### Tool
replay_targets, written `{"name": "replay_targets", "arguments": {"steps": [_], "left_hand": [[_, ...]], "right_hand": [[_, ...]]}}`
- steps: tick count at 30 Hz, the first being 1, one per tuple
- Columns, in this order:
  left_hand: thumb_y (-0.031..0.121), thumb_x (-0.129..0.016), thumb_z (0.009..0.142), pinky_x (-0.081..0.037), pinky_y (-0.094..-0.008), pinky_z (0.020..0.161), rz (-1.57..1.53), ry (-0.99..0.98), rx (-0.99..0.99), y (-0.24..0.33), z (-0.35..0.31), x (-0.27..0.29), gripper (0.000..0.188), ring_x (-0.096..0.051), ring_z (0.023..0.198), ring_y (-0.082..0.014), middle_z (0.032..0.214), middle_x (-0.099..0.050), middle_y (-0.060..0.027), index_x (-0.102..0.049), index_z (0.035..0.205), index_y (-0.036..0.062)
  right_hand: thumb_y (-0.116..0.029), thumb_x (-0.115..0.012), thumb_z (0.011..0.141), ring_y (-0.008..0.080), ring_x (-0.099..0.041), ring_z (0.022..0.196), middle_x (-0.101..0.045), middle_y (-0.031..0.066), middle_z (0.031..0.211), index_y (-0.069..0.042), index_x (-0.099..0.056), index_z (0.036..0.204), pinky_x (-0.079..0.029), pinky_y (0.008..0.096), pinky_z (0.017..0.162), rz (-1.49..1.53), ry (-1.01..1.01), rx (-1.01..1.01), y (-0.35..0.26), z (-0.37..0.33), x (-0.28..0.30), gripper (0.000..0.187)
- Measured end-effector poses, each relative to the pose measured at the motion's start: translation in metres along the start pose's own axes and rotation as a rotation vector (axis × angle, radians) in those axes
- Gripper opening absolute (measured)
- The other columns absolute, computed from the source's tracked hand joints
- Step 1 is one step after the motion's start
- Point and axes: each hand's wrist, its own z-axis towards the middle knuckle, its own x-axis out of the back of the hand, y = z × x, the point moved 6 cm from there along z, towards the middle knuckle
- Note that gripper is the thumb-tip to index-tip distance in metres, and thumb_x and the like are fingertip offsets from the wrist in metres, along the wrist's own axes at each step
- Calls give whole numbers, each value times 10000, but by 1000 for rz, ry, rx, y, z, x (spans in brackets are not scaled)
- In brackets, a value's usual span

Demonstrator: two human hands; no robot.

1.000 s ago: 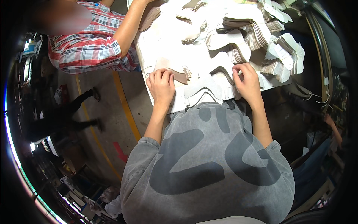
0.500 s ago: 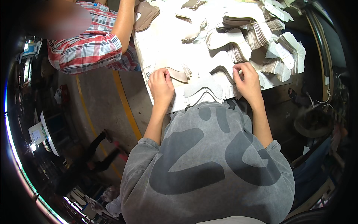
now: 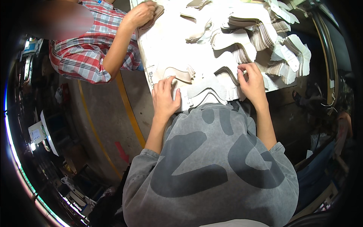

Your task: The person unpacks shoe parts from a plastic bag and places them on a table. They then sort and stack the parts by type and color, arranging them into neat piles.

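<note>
My left hand (image 3: 165,97) lies flat with its fingers spread on the near edge of the white table (image 3: 166,49), touching a tan curved cut piece (image 3: 177,73) and a pale grey cut piece (image 3: 206,90). My right hand (image 3: 252,81) pinches the edge of a stack of thin white cut pieces (image 3: 227,75) next to the grey one. My grey printed shirt (image 3: 211,166) fills the lower middle of the view and hides the table's near edge.
Several fanned stacks of white and beige cut pieces (image 3: 264,34) cover the far and right side of the table. A co-worker in a red plaid shirt (image 3: 87,49) stands at the left, one hand (image 3: 141,13) on a brown piece. A yellow floor line (image 3: 128,109) runs beside the table.
My left hand has slid a little toward the near edge of the table. My right hand stays on the stack. A person walking on the floor at the left is gone.
</note>
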Motion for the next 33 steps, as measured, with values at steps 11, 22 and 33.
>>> {"name": "replay_targets", "arguments": {"steps": [11, 22, 33], "left_hand": [[120, -716, 914, -444, -482, 1039, 165, -59, 8, -4, -2, -17, 520, -538, 1156, -343, 1263, -567, -156, -688, 1430, 174], [-1, -685, 829, -432, -487, 1065, 138, -19, -53, -6, -10, -19, 268, -534, 1219, -375, 1314, -595, -148, -698, 1085, 77], [134, -803, 855, -399, -503, 1132, 210, 41, -42, -16, 25, -5, 627, -517, 1322, -322, 1451, -591, -66, -666, 1463, 205]], "right_hand": [[-108, -730, 949, 357, -693, 979, -700, 151, 1029, -14, -736, 1049, -549, 446, 872, 20, -21, -65, 1, 0, 2, 137], [-103, -726, 961, 313, -684, 912, -697, 142, 1028, 0, -729, 1075, -551, 405, 823, 28, -18, -55, 1, -3, 3, 153], [-245, -826, 885, 357, -634, 1088, -641, 122, 1140, -65, -692, 1263, -505, 490, 928, -189, -60, -31, 2, -7, -6, 439]]}}
